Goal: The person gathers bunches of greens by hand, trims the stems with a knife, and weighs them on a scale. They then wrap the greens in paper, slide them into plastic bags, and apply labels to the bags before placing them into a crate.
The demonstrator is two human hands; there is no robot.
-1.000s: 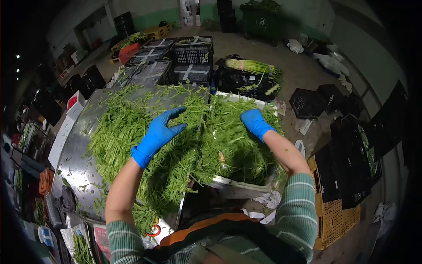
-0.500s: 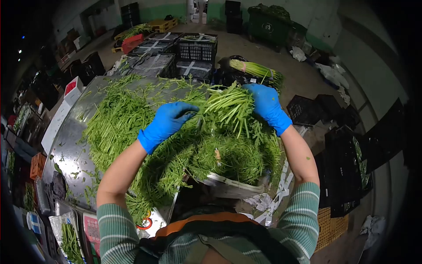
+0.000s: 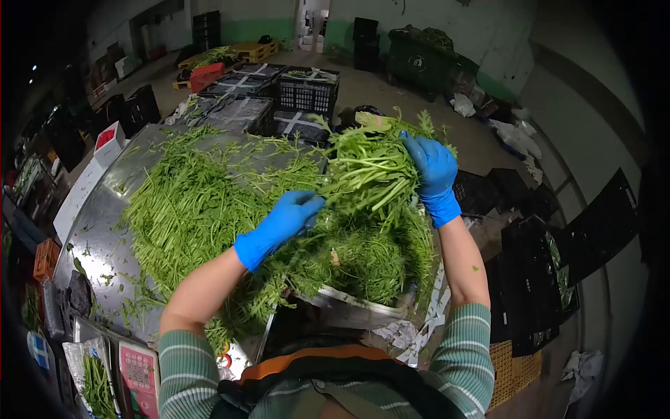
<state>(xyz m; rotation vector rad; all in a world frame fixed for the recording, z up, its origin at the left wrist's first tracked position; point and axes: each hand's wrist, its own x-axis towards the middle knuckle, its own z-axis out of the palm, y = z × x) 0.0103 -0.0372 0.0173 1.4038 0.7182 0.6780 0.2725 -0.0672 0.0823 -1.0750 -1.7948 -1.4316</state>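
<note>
My right hand, in a blue glove, is wrapped round the right side of a bunch of leafy green stems, whose pale cut ends face down and toward me. Left of the bunch is my gloved left hand, fingers bent together at the leaves; whether it pinches a stem is too small to tell. Beneath both hands, a white-rimmed container is filled with feathery greens. A large pile of greens covers much of the metal table to the left.
Black crates with taped covers stand beyond the table. A pink keypad device and a bag of greens lie at lower left. Orange scissor handles show near my body. Dark crates stand at right, a green bin behind.
The bunch in my right hand has been raised and turned, with more leaves now showing. My left hand has moved right and down toward me. The view has shifted slightly.
</note>
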